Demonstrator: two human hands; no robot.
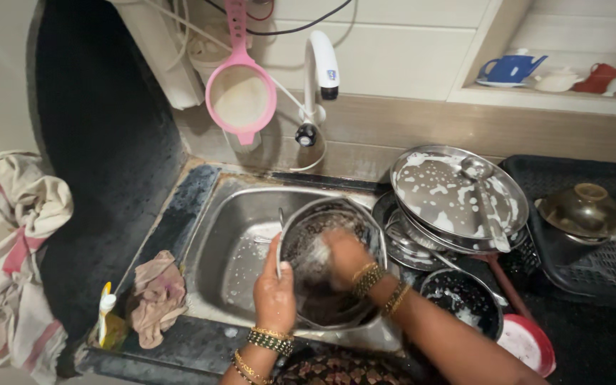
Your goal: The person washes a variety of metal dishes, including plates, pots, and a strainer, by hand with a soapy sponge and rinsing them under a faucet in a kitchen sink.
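My left hand (274, 291) grips the near rim of a steel pot (301, 228), holding it tilted over the steel sink (233, 246). My right hand (345, 253) reaches inside the pot with its fingers pressed against the soapy inner wall; whatever it holds is hidden by foam and blur. Bangles circle both wrists.
Soapy steel plates (458, 191) and a ladle are stacked right of the sink, with a dark pan (461, 298) and red plate (529, 344) nearer me. A tap (320, 75) and pink strainer (240, 93) hang behind. A rag (157, 296) and small bottle (108, 321) lie on the left.
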